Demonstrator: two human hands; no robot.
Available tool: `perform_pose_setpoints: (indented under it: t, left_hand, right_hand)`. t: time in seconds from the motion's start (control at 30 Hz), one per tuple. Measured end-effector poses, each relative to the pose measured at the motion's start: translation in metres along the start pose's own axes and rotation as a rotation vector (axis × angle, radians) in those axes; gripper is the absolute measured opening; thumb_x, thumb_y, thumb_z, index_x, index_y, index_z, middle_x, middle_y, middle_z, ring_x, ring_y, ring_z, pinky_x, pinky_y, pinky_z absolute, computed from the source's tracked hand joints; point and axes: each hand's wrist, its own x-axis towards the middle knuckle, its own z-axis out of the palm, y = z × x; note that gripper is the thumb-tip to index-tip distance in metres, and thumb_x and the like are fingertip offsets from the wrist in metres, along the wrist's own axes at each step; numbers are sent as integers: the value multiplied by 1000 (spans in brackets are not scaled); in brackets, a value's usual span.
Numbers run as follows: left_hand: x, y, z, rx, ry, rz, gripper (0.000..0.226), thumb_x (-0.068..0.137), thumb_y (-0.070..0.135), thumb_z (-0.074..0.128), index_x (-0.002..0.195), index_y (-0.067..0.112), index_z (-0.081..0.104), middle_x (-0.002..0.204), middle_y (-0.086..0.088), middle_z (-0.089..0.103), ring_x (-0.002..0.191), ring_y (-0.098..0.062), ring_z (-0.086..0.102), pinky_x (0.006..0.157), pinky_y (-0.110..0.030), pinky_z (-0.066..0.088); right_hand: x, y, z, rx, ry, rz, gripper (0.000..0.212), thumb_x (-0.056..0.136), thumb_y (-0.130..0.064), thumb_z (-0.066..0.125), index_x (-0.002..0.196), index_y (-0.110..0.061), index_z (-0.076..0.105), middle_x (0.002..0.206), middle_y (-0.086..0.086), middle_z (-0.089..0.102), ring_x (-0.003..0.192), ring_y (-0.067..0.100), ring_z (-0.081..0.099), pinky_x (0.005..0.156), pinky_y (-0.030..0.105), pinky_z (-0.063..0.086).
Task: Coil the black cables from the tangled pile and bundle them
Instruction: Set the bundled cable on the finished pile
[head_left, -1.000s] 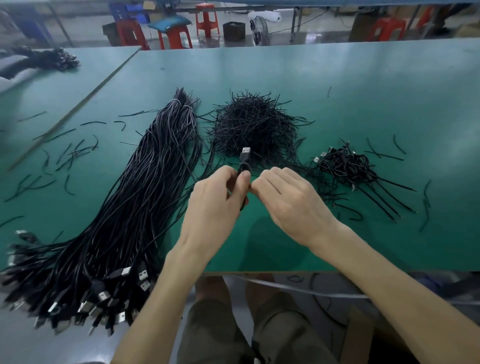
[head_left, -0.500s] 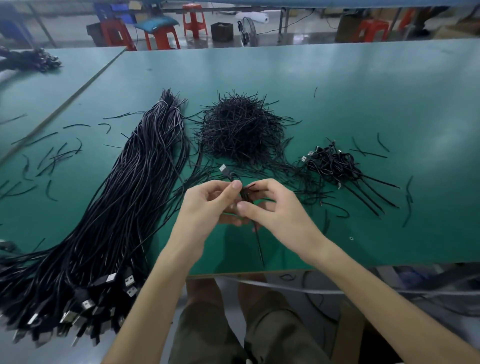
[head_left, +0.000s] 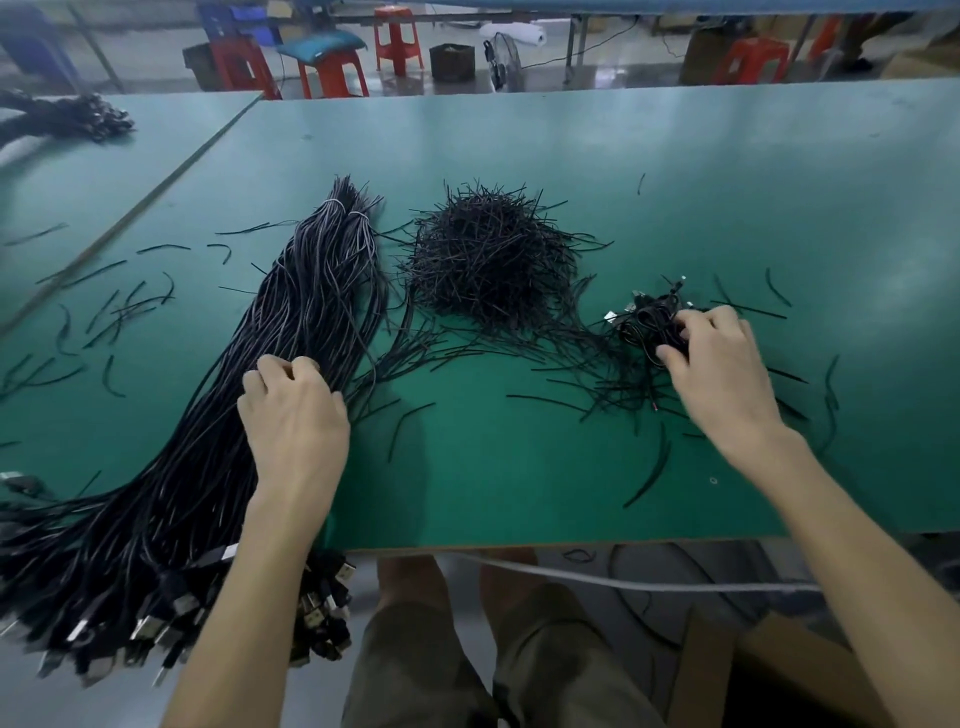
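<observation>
Dim, soft light; warped, blurry edges

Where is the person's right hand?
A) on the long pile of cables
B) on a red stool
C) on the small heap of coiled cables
C: the right hand grips the small heap of coiled cables, its fingers curled round it.

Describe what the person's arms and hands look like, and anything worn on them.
The left hand and right hand are ungloved. The left arm and right arm are bare, with no sleeves in view. No watch, ring or band shows.
</observation>
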Motion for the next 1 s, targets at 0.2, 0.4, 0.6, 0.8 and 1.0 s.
perform_pose_setpoints:
  t: [0.2,0.4,0.6,0.8,1.0]
  left_hand:
    - [4,-1,2,51,-27,25,39,101,33,62,123,2,57,125,-22,57,119,-39,51,101,-48,39]
    - [6,-4,1,-57,20,-44,36,99,23,67,120,-3,54,125,-27,54,116,-43,50,96,-48,42]
    - [11,-13,-3,22,-17,-98,35,98,18,67,122,-4,51,130,-31,45,119,-46,45,94,-51,43]
    - [17,-11,-8,56,-86,-109,32,102,21,58,118,-7,56,124,-27,54,112,-45,54,79,-50,45]
    - [2,3,-10,-186,17,73,25,106,26,49,100,7,64,91,-4,55,74,-21,53,65,-32,38]
  right_hand:
    - [1,5,10,30,25,25,47,102,-28,58,142,-3,51,127,15,47,122,32,43,78,38,44]
    - [-9,-2,3,-22,95,9,66,97,-34,65,149,-2,39,129,22,43,119,37,42,100,48,43]
    - [-41,-28,3,-3,140,-193,45,94,-23,67,134,-4,56,121,13,48,113,28,47,98,41,40]
    - [-62,-58,17,50,-15,-338,36,97,-21,64,131,-8,60,121,9,50,114,25,49,99,41,43]
    - [-74,-78,15,138,-62,-396,33,99,-21,62,131,-12,60,121,5,50,113,22,48,99,37,41]
